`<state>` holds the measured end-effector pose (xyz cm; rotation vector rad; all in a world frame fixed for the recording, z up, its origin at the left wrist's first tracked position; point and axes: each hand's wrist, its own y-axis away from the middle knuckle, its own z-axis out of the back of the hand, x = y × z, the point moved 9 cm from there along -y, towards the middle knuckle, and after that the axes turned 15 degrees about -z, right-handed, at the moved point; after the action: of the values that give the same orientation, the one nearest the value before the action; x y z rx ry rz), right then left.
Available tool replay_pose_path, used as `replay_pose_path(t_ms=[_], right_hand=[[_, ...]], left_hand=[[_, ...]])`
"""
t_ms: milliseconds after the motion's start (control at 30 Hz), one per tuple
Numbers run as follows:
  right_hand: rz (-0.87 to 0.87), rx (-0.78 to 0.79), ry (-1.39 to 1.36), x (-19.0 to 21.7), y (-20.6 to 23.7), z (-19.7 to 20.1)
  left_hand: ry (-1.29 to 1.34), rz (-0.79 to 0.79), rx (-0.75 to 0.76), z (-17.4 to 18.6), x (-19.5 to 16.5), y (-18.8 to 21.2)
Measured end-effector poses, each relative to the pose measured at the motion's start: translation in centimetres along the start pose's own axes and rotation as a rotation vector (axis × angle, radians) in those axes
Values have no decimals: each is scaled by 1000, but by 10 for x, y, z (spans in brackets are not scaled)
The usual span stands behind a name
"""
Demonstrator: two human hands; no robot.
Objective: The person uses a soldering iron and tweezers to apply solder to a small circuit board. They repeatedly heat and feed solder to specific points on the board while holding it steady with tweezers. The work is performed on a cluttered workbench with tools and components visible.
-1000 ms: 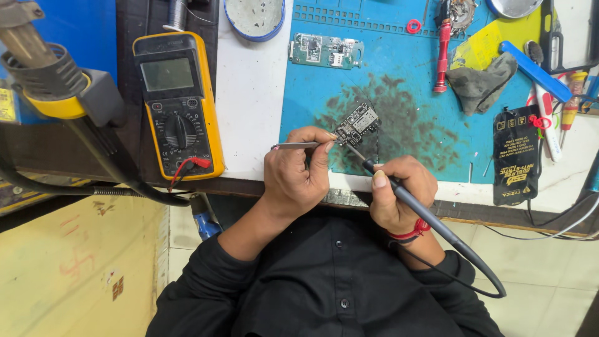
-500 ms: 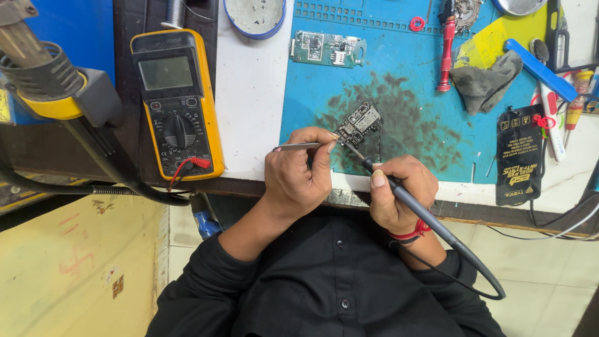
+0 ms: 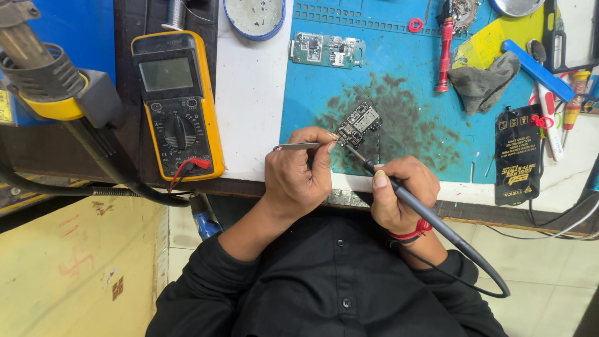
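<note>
A small dark circuit board lies on the stained blue work mat. My left hand pinches metal tweezers whose tips point at the board's lower left edge. My right hand grips a soldering iron like a pen, its thin tip touching the board's lower edge. The iron's grey cable runs off down to the right past my red wrist thread.
A yellow multimeter with a red lead sits at the left, beside a hot-air nozzle. A second green circuit board, a round tin, a red screwdriver, a grey rag, a black battery and several tools lie about.
The camera view has shifted slightly. Both hands, the tweezers and the iron stay at the board in the same hold.
</note>
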<state>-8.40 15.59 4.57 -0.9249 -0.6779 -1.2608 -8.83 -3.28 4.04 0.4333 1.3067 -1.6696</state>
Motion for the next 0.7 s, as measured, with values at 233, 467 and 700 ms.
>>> replay_pose_path(t_ms=[233, 467, 700], right_hand=[[11, -6, 6, 1, -1, 0], [3, -9, 9, 0, 0, 0], [8, -15, 8, 0, 0, -1]], left_hand=[[-8, -28, -1, 0, -1, -1], [-14, -37, 1, -1, -1, 0], [-18, -33, 5, 0, -1, 0]])
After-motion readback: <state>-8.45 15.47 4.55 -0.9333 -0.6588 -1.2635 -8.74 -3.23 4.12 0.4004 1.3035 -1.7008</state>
